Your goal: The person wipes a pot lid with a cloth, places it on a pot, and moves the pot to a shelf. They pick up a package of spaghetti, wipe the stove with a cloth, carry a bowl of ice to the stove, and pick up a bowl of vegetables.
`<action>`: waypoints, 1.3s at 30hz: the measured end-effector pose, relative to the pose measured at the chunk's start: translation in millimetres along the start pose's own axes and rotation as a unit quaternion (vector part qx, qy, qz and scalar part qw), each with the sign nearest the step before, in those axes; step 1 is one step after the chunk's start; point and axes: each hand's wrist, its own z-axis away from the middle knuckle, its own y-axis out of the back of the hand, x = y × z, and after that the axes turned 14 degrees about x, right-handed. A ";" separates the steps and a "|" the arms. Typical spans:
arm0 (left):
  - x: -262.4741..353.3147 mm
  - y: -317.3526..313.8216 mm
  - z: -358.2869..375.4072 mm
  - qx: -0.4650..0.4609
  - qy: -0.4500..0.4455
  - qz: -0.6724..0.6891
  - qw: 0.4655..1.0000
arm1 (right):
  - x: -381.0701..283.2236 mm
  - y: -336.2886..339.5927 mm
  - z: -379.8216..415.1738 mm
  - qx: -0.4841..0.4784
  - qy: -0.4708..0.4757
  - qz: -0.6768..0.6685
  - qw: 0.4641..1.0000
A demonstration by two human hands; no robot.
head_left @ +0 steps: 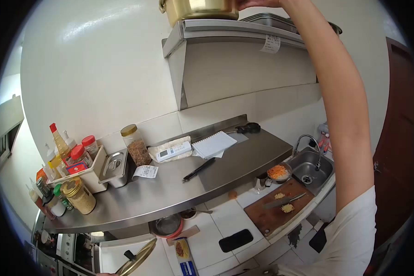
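A gold-coloured pot [200, 10] sits on the high metal shelf, its top cut off by the frame. My right arm is stretched up, and my right hand [260, 3] is closed at the pot's right side, where a handle would be; part of the hand is out of frame. Low in the view is a gold-rimmed lid [142, 259] with a black knob, held tilted. Just a sliver of my left hand [107, 274] shows at the lid's lower edge, closed on it.
Trays [273, 19] share the wall shelf [244, 28]. Below, a steel counter [170, 193] bears jars, bottles, a notebook [215, 144] and a black pen [198, 169]. Lower right are a chopping board [257, 214] with a knife [285, 200], a bowl of shredded food [279, 173] and a sink [313, 172].
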 end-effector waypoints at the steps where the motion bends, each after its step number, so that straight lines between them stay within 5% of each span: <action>1: 1.1 -3.7 -2.1 -0.010 -0.006 0.013 1.000 | 2.5 4.1 -8.4 -0.002 -0.001 -0.001 1.000; 9: 10.8 -37.3 -10.0 -0.056 -0.013 0.115 0.992 | 20.9 15.6 -41.5 -0.003 0.018 -0.022 1.000; 12: 8.2 -47.8 -10.6 -0.066 0.029 0.180 0.981 | 39.5 15.5 -48.0 -0.032 0.075 -0.080 0.993; 15: -2.9 -61.2 -11.4 -0.075 0.051 0.241 0.966 | 44.3 39.5 -69.4 -0.062 0.034 -0.182 0.981; 16: -9.3 -63.9 -12.5 -0.096 0.034 0.252 0.962 | 42.5 38.3 -44.2 0.067 0.137 -0.021 0.988; 18: -16.0 -77.0 -12.1 -0.124 0.019 0.265 0.956 | 59.0 16.2 62.1 0.074 0.356 0.121 0.924; 19: -11.9 -92.6 -14.8 -0.081 0.033 0.308 0.947 | 64.7 -5.2 131.4 0.027 0.318 0.148 0.936; 20: -5.9 -105.2 -17.3 -0.038 0.048 0.351 0.935 | 79.9 3.1 159.0 -0.126 0.324 0.186 0.919; 21: 0.4 -113.9 -19.5 -0.044 0.047 0.354 0.933 | 101.1 5.8 179.1 -0.266 0.476 0.258 0.798; 22: 7.3 -121.2 -21.0 -0.053 0.064 0.366 0.927 | 111.9 1.0 212.0 -0.353 0.478 0.319 0.738; 23: 13.3 -129.0 -22.5 -0.061 0.079 0.378 0.920 | 135.0 -1.7 247.2 -0.385 0.296 0.292 0.824; 26: 27.5 -149.8 -25.0 -0.112 0.062 0.468 0.874 | 160.1 -3.8 289.2 -0.424 0.280 0.414 0.755; 28: 27.3 -165.2 -19.9 -0.140 0.040 0.522 0.841 | 173.2 8.5 300.0 -0.312 0.420 0.467 0.713; 30: 45.1 -179.7 -7.9 -0.071 0.029 0.482 0.873 | 148.4 25.3 301.0 -0.217 0.402 0.508 0.730; 32: 47.8 -184.0 -1.2 -0.095 0.035 0.495 0.863 | 124.1 63.4 293.6 -0.101 0.437 0.501 0.740; 33: 47.3 -185.3 0.5 -0.117 0.040 0.502 0.856 | 109.2 72.7 293.8 -0.015 0.540 0.484 0.689; 34: 38.8 -187.4 7.3 -0.133 0.070 0.509 0.848 | 94.3 99.6 289.4 0.088 0.521 0.548 0.648; 35: 34.7 -187.2 8.9 -0.133 0.067 0.509 0.848 | 84.1 120.0 277.5 0.190 0.501 0.506 0.676; 36: 32.2 -187.8 9.9 -0.132 0.104 0.494 0.853 | 67.1 135.2 262.1 0.221 0.544 0.493 0.643; 37: 32.9 -188.8 11.9 -0.130 0.144 0.478 0.857 | 55.3 141.1 240.5 0.292 0.522 0.438 0.670; 38: 39.8 -186.8 13.2 -0.106 0.159 0.439 0.878 | 56.8 92.0 236.7 0.238 0.580 0.488 0.608; 39: 40.1 -186.3 15.7 -0.098 0.162 0.437 0.879 | 48.6 106.3 209.9 0.275 0.566 0.450 0.634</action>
